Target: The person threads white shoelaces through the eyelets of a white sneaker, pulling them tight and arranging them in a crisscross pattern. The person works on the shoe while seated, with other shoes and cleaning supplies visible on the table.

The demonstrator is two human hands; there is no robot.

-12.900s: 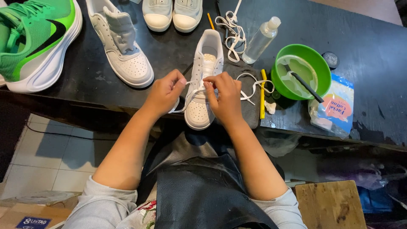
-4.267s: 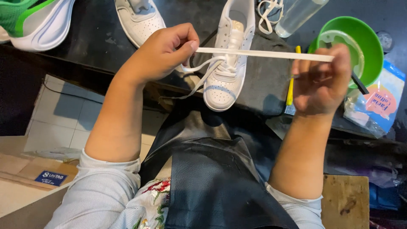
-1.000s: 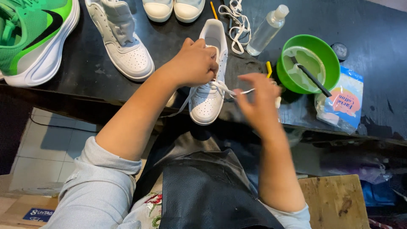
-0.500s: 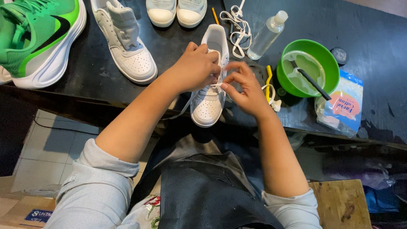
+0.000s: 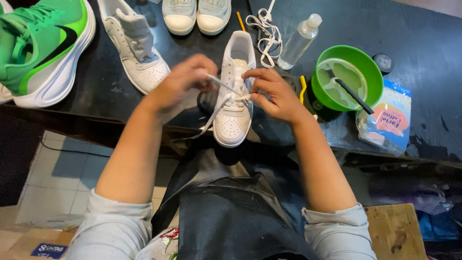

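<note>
- The white sneaker (image 5: 233, 103) lies on the dark table (image 5: 433, 53) between the two hands, sole down, with its long axis running from the table's near edge away toward the far side.
- Its rounded toe points toward the person and slightly overhangs the table's front edge; the open heel end points away.
- The left hand (image 5: 185, 79) sits just left of the sneaker's lacing area, fingers pressed together on a white lace (image 5: 219, 84). The hand is blurred, so the exact finger placement cannot be told.
- From that pinch the lace runs down to the right across the eyelets, and a loose length trails off past the toe's left side, below the table edge.
- The right hand (image 5: 274, 94) is at the sneaker's right side, touching it; its thumb and forefinger close on the lace at the eyelet row near the middle of the shoe, the other fingers curled.
- Just beyond the right hand's fingertips, past the heel end, a loose white lace (image 5: 264, 33) lies in coils, with a clear squeeze bottle (image 5: 298, 41) beside it.
- To the right of the right hand stands a green bowl (image 5: 346, 77) of cloudy liquid with a dark brush in it; a yellow-handled tool (image 5: 303, 89) lies between wrist and bowl.
- To the left of the left hand lies a second white sneaker (image 5: 137, 45), and farther left a green and white sneaker (image 5: 45, 48).
</note>
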